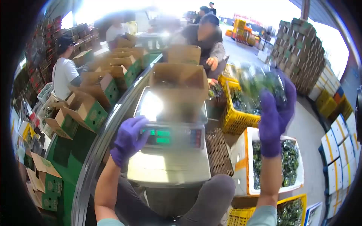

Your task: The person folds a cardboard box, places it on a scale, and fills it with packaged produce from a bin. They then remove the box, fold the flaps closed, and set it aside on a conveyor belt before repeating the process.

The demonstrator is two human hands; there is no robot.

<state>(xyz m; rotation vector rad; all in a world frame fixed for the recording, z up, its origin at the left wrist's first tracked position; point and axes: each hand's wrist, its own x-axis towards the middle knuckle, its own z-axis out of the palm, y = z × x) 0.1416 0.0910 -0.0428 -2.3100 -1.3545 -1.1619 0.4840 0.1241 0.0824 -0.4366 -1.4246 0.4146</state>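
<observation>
My right hand (277, 109), in a purple glove, is raised at the right with its fingers closed round a clear plastic bag of green produce (260, 84), blurred by motion. My left hand (130, 136), also gloved in purple, is beside the left front edge of a digital scale (171, 137) with green lit digits. Its fingers are bent and apart, with nothing seen in them. An open cardboard box (179, 81) stands on the scale's metal plate. Below my right hand, a white foam box (241, 162) holds many bagged greens.
Open cardboard boxes (90, 109) line a green conveyor (66, 165) at the left. A person (66, 71) stands beyond them, and another person (205, 37) reaches in behind the scale. Yellow crates (237, 120), a brown basket (219, 152) and stacked white boxes (333, 150) are at the right.
</observation>
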